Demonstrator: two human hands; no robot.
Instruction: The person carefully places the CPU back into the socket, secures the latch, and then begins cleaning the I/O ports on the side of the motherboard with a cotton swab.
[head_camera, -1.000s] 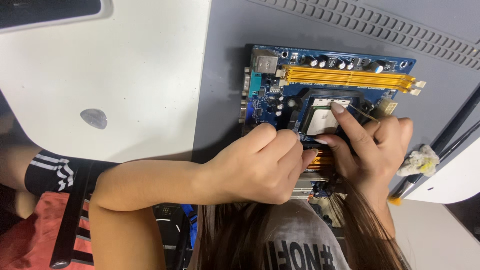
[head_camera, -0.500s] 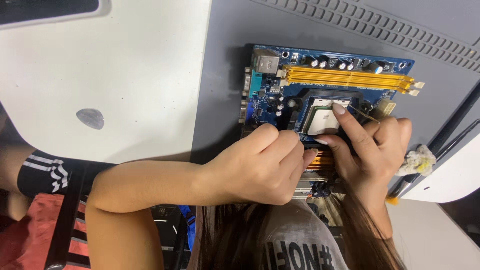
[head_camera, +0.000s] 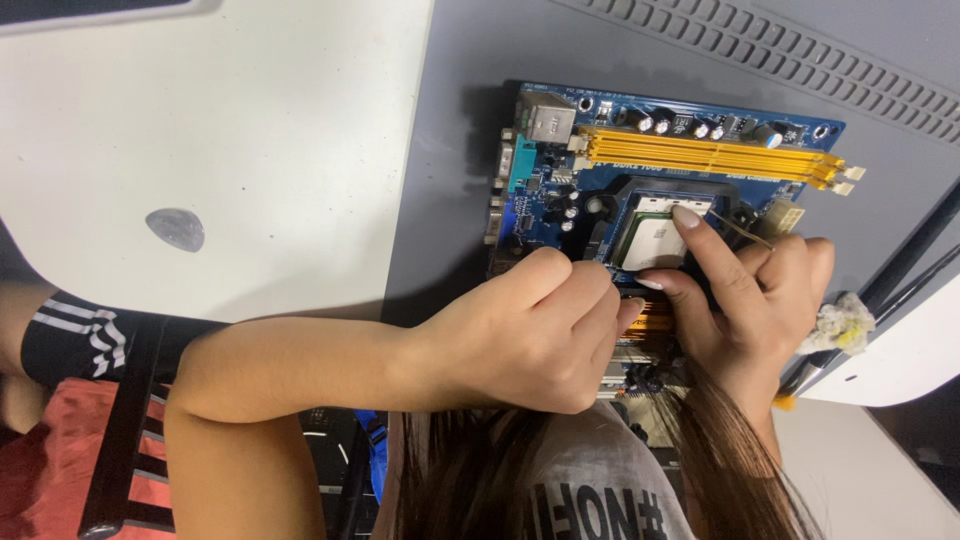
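Here, blue motherboard (head_camera: 560, 190) lay on grey mat (head_camera: 450, 150). Left hand (head_camera: 530, 335) was curled tight beside CPU (head_camera: 655, 235); grip contents hidden. Right hand (head_camera: 755, 300) pressed CPU w/ index finger. Best: light, even pressure, chip flat.

We see even, bright overhead light and sharp focus; left of the motherboard (head_camera: 640, 190) lies a soft shadow, without glare.

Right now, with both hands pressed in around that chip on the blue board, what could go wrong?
The right hand rests a fingertip on the processor; pushing it askew might bend pins. The left hand hides the socket's edge, so it works partly blind. The motherboard lies near the grey surface's edge and might slip.
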